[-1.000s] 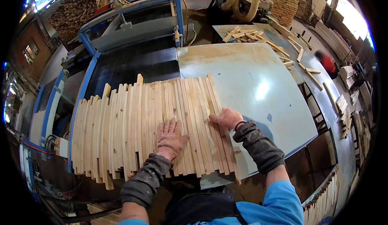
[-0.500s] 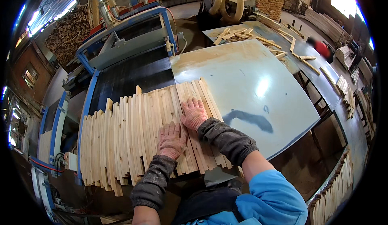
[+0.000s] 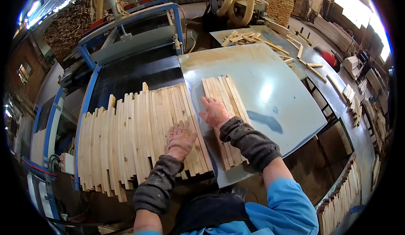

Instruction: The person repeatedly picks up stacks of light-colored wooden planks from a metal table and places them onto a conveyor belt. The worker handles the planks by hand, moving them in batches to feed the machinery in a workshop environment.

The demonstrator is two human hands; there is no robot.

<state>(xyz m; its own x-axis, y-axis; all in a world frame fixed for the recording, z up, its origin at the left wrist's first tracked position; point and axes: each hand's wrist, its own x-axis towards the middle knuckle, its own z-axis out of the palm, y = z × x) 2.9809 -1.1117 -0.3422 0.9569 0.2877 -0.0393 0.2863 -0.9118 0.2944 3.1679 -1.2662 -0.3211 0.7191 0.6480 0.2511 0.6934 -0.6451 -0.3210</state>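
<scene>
A wide row of pale wooden strips lies side by side on the dark conveyor belt. My left hand, in a pinkish knit glove, rests flat with fingers stretched on the right part of this row. A smaller group of wooden strips lies apart on the pale metal table, with a gap between it and the row. My right hand, gloved alike, is open at the left edge of that group, its fingers spread toward the gap. Dark sleeve covers hide both forearms.
A blue-framed machine spans the belt's far end. Loose wood pieces lie on a farther table, with thick hoses behind. A person in red is at the right. More strips stand in a rack at lower right.
My right hand has moved right, and the smaller group of strips has parted from the row, leaving a gap. My left hand stays on the row.
</scene>
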